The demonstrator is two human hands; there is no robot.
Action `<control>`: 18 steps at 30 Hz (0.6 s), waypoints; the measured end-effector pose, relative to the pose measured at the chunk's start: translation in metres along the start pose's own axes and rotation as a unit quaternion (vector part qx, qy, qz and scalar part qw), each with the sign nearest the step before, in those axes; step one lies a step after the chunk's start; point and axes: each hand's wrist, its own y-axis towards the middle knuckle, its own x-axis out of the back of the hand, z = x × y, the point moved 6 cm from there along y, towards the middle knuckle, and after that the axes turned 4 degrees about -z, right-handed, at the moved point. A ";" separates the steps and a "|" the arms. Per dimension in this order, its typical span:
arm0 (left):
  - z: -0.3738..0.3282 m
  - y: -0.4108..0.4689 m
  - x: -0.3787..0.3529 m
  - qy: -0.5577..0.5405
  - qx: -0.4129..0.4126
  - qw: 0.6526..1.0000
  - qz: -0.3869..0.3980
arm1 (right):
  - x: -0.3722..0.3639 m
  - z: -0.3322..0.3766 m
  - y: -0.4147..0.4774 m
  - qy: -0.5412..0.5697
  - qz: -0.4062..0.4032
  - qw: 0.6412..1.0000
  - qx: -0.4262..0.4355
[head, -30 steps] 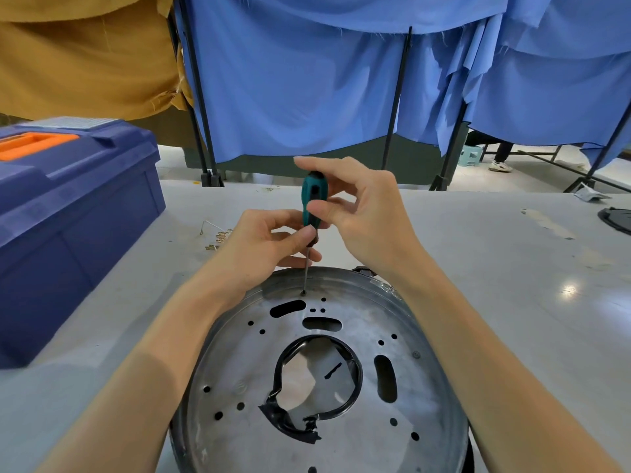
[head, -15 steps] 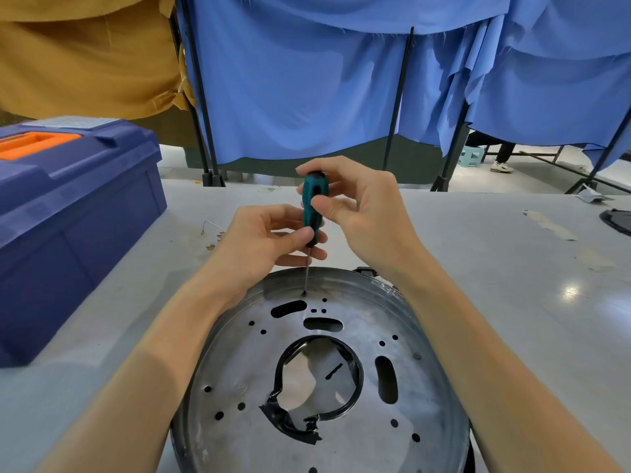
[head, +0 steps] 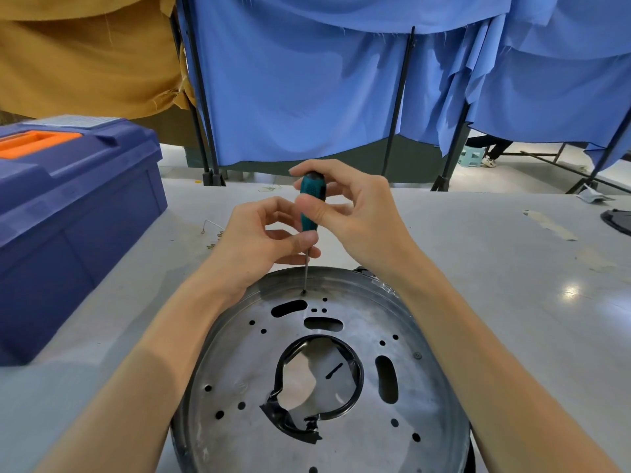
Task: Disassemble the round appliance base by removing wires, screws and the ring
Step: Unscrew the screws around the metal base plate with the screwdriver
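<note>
A round metal appliance base (head: 239,377) lies flat on the table in front of me, full of holes and slots. A torn black ring (head: 356,373) lines its central opening. A teal-handled screwdriver (head: 311,203) stands upright with its tip in a screw hole (head: 304,292) near the base's far rim. My right hand (head: 355,216) pinches the handle between thumb and fingers. My left hand (head: 259,247) steadies the lower handle and shaft with thumb and fingertips.
A big blue toolbox (head: 68,213) with an orange handle stands on the table at the left. Small loose screws and a wire (head: 213,238) lie behind my left hand. A dark round part (head: 618,221) sits at the far right edge. Blue curtains hang behind the grey table (head: 512,268).
My right hand's fingers have shifted around the handle, turning the screwdriver a little. The tip stays in the same hole, and the base has not moved.
</note>
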 end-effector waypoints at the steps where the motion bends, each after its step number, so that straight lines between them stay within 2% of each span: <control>1: -0.001 0.000 -0.001 0.004 -0.002 1.000 0.003 | 0.001 0.000 0.000 -0.008 -0.007 1.000 0.004; 8: 0.004 -0.001 -0.005 0.008 0.027 0.999 0.035 | 0.007 0.002 0.002 0.000 -0.030 1.000 0.005; 13: 0.002 0.000 -0.002 0.009 0.015 1.000 0.005 | 0.001 0.002 -0.001 0.006 -0.001 1.000 0.007; 18: -0.001 -0.002 -0.003 0.012 0.010 1.000 0.019 | 0.005 0.002 0.001 -0.009 -0.025 1.000 0.017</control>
